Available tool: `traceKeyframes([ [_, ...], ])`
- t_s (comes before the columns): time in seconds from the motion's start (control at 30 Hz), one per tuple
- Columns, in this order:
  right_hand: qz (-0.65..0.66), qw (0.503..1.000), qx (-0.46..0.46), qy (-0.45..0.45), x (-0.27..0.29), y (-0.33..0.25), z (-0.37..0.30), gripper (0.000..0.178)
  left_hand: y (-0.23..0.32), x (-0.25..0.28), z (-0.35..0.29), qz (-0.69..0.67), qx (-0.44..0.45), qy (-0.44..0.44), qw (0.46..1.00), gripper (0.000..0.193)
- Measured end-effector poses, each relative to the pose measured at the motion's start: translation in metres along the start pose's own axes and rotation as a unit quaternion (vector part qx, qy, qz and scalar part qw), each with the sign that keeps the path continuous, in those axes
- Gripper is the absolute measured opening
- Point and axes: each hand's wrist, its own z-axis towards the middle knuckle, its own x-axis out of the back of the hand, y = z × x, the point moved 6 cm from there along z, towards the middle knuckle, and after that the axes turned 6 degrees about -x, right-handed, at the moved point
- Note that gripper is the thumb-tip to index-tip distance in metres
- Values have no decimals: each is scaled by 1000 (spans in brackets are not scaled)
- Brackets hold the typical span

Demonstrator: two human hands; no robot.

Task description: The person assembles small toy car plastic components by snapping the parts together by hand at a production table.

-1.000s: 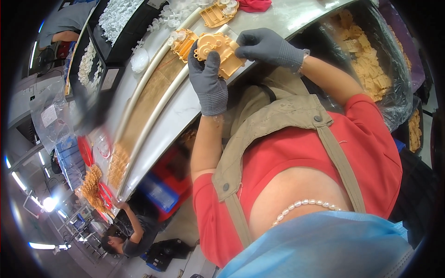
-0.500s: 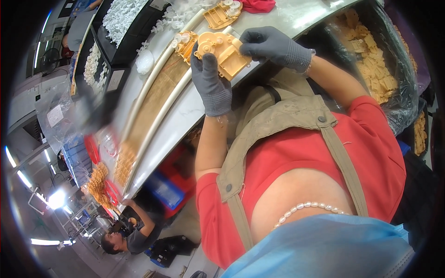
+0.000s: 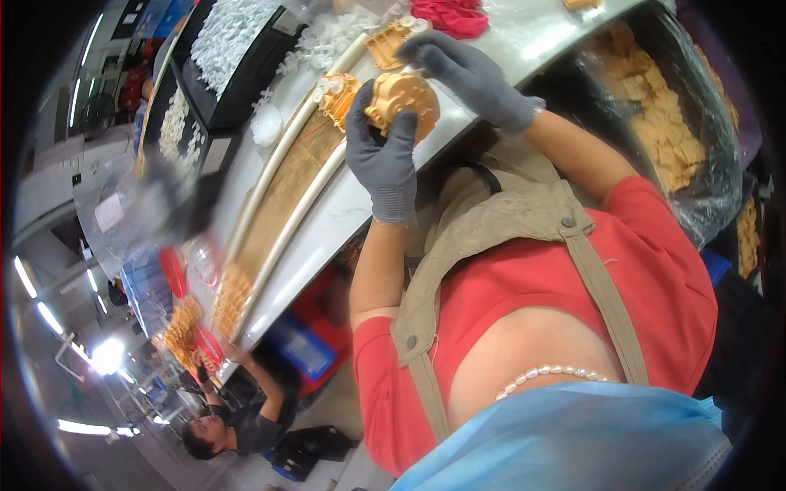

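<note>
My left hand (image 3: 381, 151), in a grey knitted glove, grips a yellow-orange plastic housing (image 3: 416, 100) with rounded raised shapes, thumb in front and fingers behind. Gloved alike, my right hand (image 3: 475, 78) is off the housing, its fingers stretched out to the left above the table. Close to those fingertips lies a second plastic housing (image 3: 382, 51) with small white wheels (image 3: 409, 24) on it. Just left of my left hand, another housing (image 3: 340, 106) with white round pieces sits on the brown belt strip (image 3: 286, 164). Whether the right fingertips touch anything cannot be seen.
Pale rails (image 3: 260, 184) edge the strip. Black bins of small white parts (image 3: 233, 41) stand beyond it, near loose white pieces (image 3: 327, 37). A red cloth (image 3: 450, 16) lies at the back. Right, a lined bin holds yellow parts (image 3: 655, 106). A co-worker (image 3: 237, 430) sits lower left.
My right hand has let go of the housing and moved up and left toward the wheeled one. My left hand has turned the held housing.
</note>
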Motion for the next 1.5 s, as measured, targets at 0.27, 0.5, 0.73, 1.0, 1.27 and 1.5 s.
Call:
traceKeyframes([
  [0.27,24,999,28,3,-6,-54,3,48,16,-17,-11,-25,14,-65,997,49],
  [0.5,123,989,-4,82,-20,-38,12,53,11,-16,-5,92,-95,-67,989,43],
  [0.73,-259,892,326,173,-10,-61,3,19,32,-24,8,146,-92,-92,981,38],
  [1.0,134,990,28,22,-37,-48,12,42,17,1,-4,143,-5,-89,986,56],
  [1.27,97,985,108,92,-26,-47,28,38,30,8,8,118,-103,-7,988,50],
  [1.5,244,966,29,76,-6,-34,31,40,19,22,16,69,-55,-34,996,55],
])
